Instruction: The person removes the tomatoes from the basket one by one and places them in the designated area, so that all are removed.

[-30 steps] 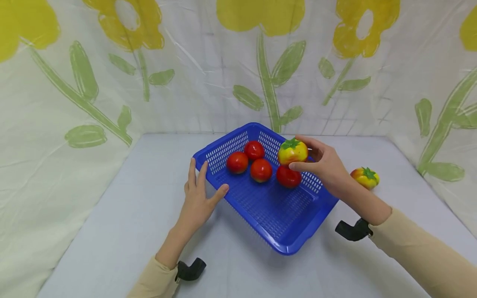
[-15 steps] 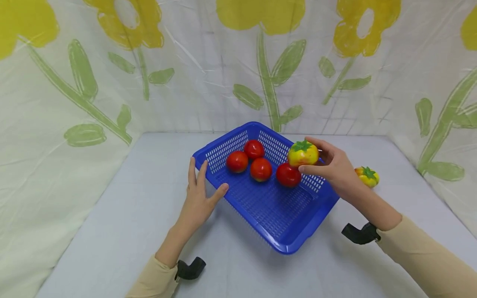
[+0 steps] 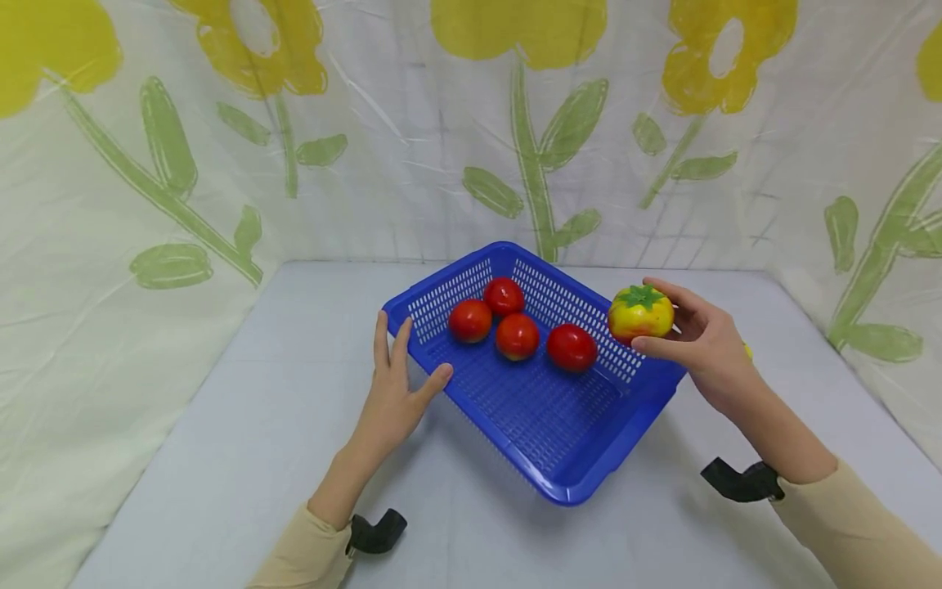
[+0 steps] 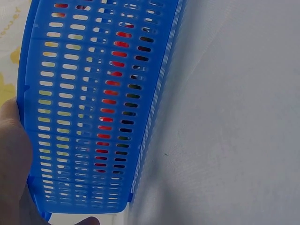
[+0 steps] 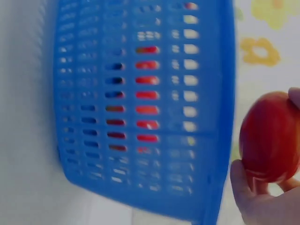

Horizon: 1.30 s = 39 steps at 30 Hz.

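In the head view a blue plastic basket (image 3: 640, 421) stands at an angle in the middle of the table, with several red tomatoes (image 3: 517, 337) inside. My left hand (image 3: 390, 405) is at its left corner, fingers straight and spread, thumb at the near rim. Over the basket's right end, my right hand (image 3: 708, 348) pinches a yellow tomato (image 3: 639, 314) with a green leafy cap between thumb and fingers. The right wrist view shows this tomato's red underside (image 5: 269, 136) beside the basket's rim. Through the slotted wall (image 4: 84, 93), red shows in the left wrist view.
Another yellow tomato (image 3: 747, 351) lies on the table to the right, almost wholly hidden behind my right hand. The pale table (image 3: 243, 425) meets a white curtain (image 3: 412, 188) printed with yellow flowers at the back. Each wrist wears a black camera mount (image 3: 377, 532).
My right hand has carried the yellow tomato rightward, from above the red tomatoes to the basket's right rim. It now covers most of the other yellow tomato. The left hand has stayed in place.
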### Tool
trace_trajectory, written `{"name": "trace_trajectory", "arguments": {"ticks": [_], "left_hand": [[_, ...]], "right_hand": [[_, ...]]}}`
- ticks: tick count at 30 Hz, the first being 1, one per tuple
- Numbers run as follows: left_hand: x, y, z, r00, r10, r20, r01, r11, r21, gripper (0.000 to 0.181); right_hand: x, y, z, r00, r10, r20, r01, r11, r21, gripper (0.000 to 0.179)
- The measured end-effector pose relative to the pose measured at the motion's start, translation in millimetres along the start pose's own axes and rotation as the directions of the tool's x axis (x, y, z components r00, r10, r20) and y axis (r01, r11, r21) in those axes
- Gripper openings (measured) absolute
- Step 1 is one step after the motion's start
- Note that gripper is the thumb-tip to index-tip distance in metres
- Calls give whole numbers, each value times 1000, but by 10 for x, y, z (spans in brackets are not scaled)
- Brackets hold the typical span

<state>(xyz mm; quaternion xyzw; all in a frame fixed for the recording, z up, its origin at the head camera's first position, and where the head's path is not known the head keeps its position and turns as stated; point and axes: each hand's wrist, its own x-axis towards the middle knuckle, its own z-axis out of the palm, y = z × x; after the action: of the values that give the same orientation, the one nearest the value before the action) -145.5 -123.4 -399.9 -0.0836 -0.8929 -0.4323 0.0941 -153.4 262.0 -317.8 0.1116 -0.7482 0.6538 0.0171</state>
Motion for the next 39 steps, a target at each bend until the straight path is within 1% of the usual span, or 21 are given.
{"name": "trace_trajectory", "arguments": {"ticks": [2,6,12,19,24,28,31,36,39], "left_hand": [[-2,9,0,1000,-4,-1,4,1000,-2,93],[-2,3,5,1000,-7,-1,7,1000,1,93],[2,1,9,1000,-2,-10,2,1000,7,93],[6,-11,19,1000,2,-10,-1,1000,15,93],[7,-12,22,1000,-2,-12,2,1000,12,93],[1,-19,29,1000,-3,-14,3,1000,11,93],[1,-26,36,1000,0,-15,0,1000,11,93],[4,-23,33,1000,8,-16,-8,1000,8,92],[2,-13,23,1000,8,-18,-8,1000,7,93]], "right_hand": [[-37,3,-66,1000,5,3,-5,998,61,68],[-92,34,-197,1000,-6,-7,7,991,133,66],[-120,112,-366,997,-76,-17,78,989,128,66],[-175,179,-500,994,-102,-42,106,988,109,66],[-193,250,-595,995,-88,-55,93,991,95,67],[-224,321,-683,995,-56,-80,61,997,53,67],[-270,374,-760,994,-38,-100,42,998,40,67],[-348,453,-901,990,-23,-137,34,996,85,66],[-385,498,-997,984,-23,-176,45,991,122,64]]}}
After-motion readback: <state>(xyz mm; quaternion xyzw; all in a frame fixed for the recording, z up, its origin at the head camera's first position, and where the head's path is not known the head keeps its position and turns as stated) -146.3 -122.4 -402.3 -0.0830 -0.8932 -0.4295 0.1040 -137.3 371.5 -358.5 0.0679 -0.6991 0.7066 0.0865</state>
